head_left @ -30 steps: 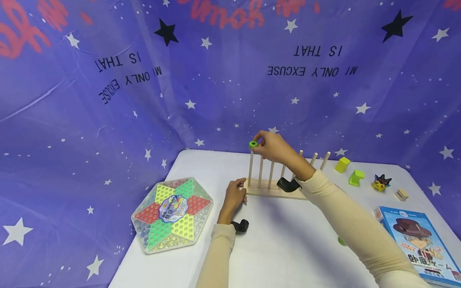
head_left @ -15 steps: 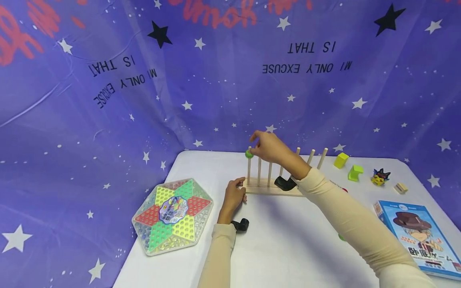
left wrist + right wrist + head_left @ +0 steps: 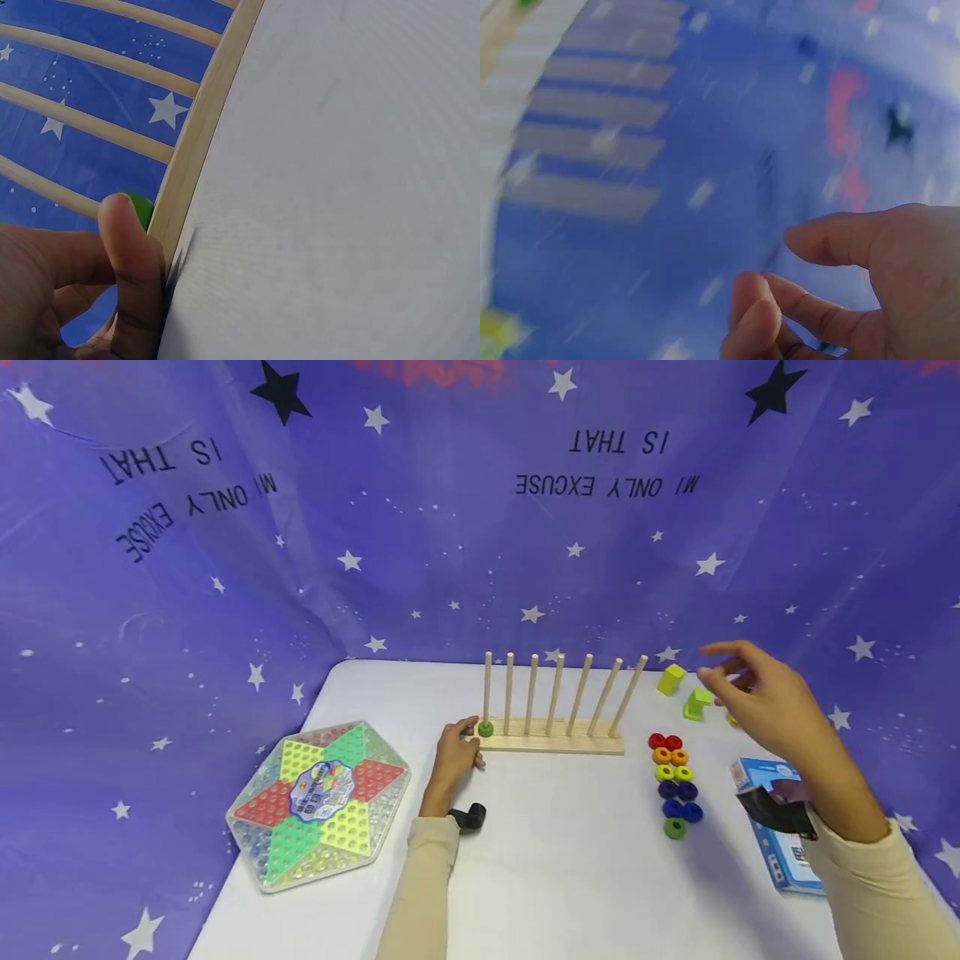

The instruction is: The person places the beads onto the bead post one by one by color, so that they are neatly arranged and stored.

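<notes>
A wooden peg rack [image 3: 551, 743] with several upright pegs stands on the white table. One green ring [image 3: 486, 729] sits at the foot of its leftmost peg. My left hand [image 3: 452, 756] grips the rack's left end; in the left wrist view the thumb [image 3: 127, 240] lies along the base's edge, partly covering the green ring. Over the table's right side my right hand [image 3: 772, 710] is in the air, fingers loosely bent and thumb apart, holding nothing. Below and left of it, pairs of red, orange, yellow, purple and blue rings [image 3: 686, 791] lie in rows, with a single green ring [image 3: 675, 828] in front.
A hexagonal Chinese checkers box [image 3: 318, 806] lies at the left. Behind the rings are a yellow-green block [image 3: 671, 679] and a green block [image 3: 697, 703]. A blue game box [image 3: 776, 847] is partly under the right forearm. A purple star-printed cloth [image 3: 450, 527] hangs behind.
The green ring has dropped from the leftmost peg's top to its foot. My right hand has let go of it and moved right, uncovering the rack and rings. The left hand keeps its place.
</notes>
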Demonstrator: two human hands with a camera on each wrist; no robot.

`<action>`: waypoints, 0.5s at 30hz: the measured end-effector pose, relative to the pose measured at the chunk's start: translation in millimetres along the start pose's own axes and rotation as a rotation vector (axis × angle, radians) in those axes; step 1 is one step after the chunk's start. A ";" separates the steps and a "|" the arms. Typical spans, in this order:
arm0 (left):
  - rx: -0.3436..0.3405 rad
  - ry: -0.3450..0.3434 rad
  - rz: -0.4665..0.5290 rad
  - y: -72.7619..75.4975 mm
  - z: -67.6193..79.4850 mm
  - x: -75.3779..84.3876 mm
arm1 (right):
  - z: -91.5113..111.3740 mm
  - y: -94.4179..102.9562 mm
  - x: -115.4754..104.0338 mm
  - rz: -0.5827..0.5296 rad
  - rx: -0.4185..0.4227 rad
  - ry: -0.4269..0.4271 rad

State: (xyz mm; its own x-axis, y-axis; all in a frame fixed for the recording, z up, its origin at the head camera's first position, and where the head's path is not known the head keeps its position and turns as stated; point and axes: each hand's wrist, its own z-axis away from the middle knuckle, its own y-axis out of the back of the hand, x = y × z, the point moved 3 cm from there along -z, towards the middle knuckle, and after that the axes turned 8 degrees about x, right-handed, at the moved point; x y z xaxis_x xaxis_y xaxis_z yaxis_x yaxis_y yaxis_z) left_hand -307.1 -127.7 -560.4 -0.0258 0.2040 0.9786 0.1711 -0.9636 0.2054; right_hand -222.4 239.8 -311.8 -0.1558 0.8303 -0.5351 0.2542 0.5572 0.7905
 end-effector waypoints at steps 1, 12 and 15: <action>0.004 0.002 -0.002 5.2 -1.3 0.5 | 10.0 -1.3 22.2 0.002 0.008 -0.027; -0.035 0.000 0.015 0.4 -1.2 5.0 | 105.4 -98.6 154.2 -0.045 -0.178 -0.253; -0.036 0.002 0.019 -0.7 0.8 7.2 | 115.2 -113.0 147.5 -0.036 -0.172 -0.291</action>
State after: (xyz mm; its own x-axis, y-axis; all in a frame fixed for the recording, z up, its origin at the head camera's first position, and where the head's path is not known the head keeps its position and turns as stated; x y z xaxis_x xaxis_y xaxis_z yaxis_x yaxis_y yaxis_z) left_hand -306.6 -125.5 -553.5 -0.0246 0.1850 0.9824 0.1359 -0.9730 0.1867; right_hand -164.2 297.9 -514.4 0.1232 0.7855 -0.6064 0.0845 0.6006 0.7951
